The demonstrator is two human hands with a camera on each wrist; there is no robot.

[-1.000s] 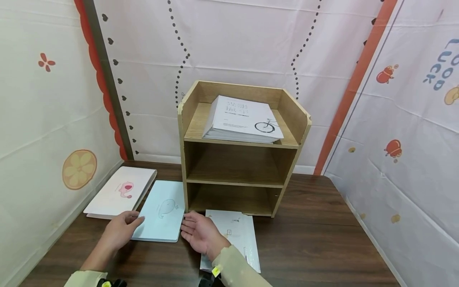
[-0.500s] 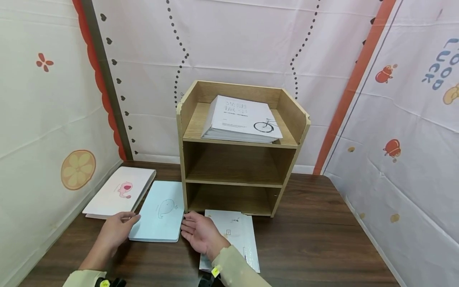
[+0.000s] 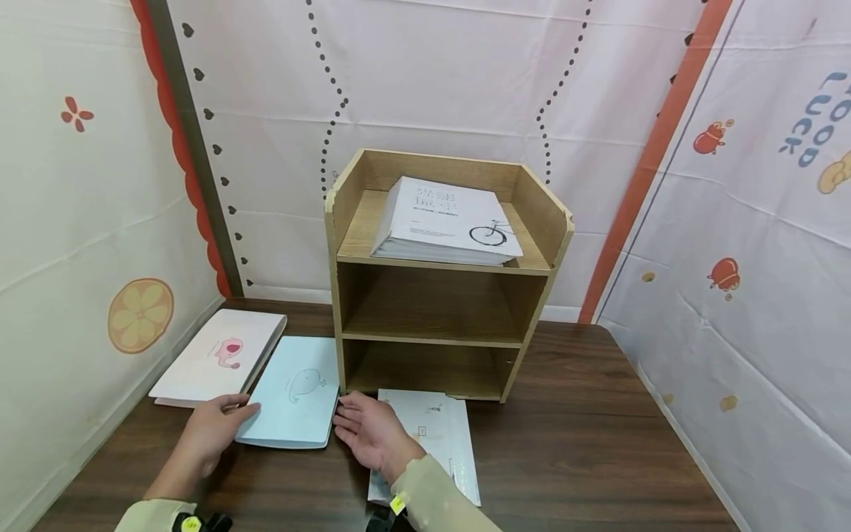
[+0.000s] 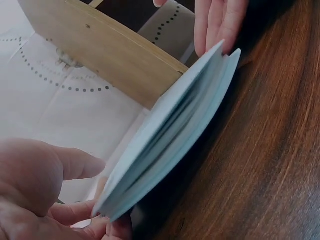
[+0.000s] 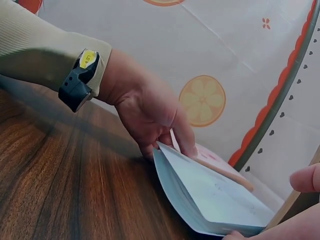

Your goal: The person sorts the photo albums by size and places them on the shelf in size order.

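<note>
A light-blue notebook [image 3: 286, 417] with a whale drawing lies left of the wooden shelf, its near edge slightly bowed. My left hand [image 3: 211, 432] holds its left edge, thumb at the cover and fingertips tucked beneath. In the left wrist view the notebook [image 4: 165, 140] is tilted off the table on that side, its pages a little fanned. At its right edge, my right hand [image 3: 375, 432] lies palm turned inward, fingers nearly straight with the tips against the edge. The right thumb [image 5: 306, 179] stands apart from the cover.
A white notebook [image 3: 213, 366] with a pink elephant lies at the left. Papers in a clear sleeve [image 3: 432, 436] lie partly under my right forearm. The three-level wooden shelf [image 3: 425, 343] stands behind, with a thick white book [image 3: 452, 222] on top. Printed cloth walls [image 3: 425, 74] surround the table.
My left hand and the left edge of the blue notebook have shifted slightly left, and its near edge has bowed. My right hand stays at the right edge.
</note>
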